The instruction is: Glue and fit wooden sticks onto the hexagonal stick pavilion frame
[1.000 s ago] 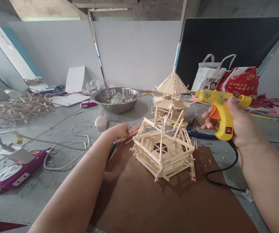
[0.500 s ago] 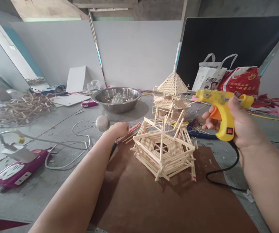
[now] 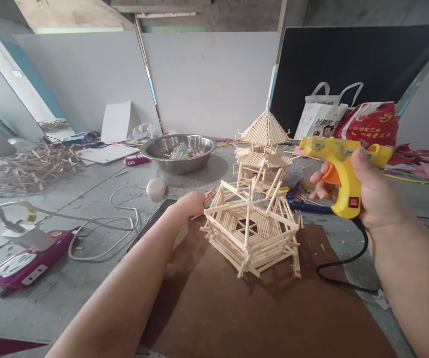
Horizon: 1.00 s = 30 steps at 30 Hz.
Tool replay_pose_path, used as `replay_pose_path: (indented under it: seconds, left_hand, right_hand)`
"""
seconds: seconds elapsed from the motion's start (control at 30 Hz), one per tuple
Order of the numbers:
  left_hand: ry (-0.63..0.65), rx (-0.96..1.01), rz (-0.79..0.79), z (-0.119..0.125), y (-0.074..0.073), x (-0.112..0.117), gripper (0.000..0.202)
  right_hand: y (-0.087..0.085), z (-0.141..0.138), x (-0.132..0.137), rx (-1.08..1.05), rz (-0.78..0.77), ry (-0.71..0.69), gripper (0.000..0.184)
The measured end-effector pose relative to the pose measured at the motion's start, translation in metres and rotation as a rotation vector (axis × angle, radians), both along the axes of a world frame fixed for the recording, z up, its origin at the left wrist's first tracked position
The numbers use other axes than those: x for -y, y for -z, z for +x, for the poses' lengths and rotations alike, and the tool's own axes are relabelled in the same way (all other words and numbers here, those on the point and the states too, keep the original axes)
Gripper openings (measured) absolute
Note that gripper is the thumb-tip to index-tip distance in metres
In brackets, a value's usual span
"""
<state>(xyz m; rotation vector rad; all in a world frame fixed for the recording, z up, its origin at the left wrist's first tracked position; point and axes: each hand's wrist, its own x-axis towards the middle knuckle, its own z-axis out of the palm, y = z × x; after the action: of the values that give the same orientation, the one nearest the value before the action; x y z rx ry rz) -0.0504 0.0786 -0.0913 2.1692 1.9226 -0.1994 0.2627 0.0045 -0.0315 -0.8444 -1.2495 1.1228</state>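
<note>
A hexagonal frame of thin wooden sticks (image 3: pixel 252 231) stands on a brown board (image 3: pixel 237 308). My left hand (image 3: pixel 188 204) reaches to loose sticks just left of the frame; its fingers are hidden behind the knuckles. My right hand (image 3: pixel 367 191) grips a yellow glue gun (image 3: pixel 343 171) held in the air to the right of the frame, a finger on the orange trigger. The gun's nozzle points left. Its black cord (image 3: pixel 343 258) trails down to the floor.
A finished stick pagoda (image 3: pixel 265 149) stands behind the frame. A steel bowl (image 3: pixel 179 151) sits further left, with a white cable (image 3: pixel 113 223), a magenta box (image 3: pixel 20 266) and a heap of scrap sticks (image 3: pixel 28 166). Bags (image 3: pixel 349 124) lean at the back right.
My left hand has shifted slightly right, closer to the stick frame. The glue gun has stayed almost still in my right hand.
</note>
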Motion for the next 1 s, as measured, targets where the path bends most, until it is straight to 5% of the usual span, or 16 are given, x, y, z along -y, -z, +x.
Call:
replay_pose_path:
  seconds: [0.17,0.5,1.0]
  left_hand:
    - [-0.07,0.029,-0.168,-0.01,-0.009,-0.003,0.026]
    - [-0.074,0.171,-0.008,-0.017,-0.038,0.004,0.018]
    - [-0.043,-0.107,0.034,-0.019,-0.006,-0.009,0.03]
  right_hand:
    - [-0.003,-0.002,0.008,0.017,0.057,0.019,0.043]
    - [0.002,-0.012,0.025,0.113,0.115,-0.132,0.036]
    - [0.003,-0.012,0.022,0.16,0.116,-0.147,0.036]
